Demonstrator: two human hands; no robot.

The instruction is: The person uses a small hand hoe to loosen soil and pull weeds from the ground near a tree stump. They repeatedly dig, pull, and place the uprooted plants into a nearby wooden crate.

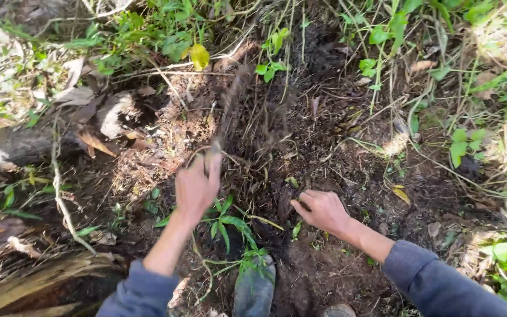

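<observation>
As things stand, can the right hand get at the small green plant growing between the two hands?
Probably yes. The right hand rests on dark soil just beside the green plant, with only bare dirt and thin stems between. The left hand is up gripping a blurred tool, not blocking.

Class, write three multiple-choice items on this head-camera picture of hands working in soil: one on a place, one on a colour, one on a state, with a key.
1. Where is the yellow leaf?
A. Above the left hand, near the top
B. Beside the boot
C. On the right sleeve

2. What colour are the sleeves?
A. Red
B. Grey-blue
C. White

3. How is the left hand?
A. Flat and open on the ground
B. Closed on a blurred thin tool or stem
C. Inside a pocket

Key: 1 A, the leaf sits among green plants at the top; 2 B, both cuffs show grey-blue; 3 B, its fingers wrap the blurred tool or stem, while the right hand rests curled on the dark soil.
</observation>
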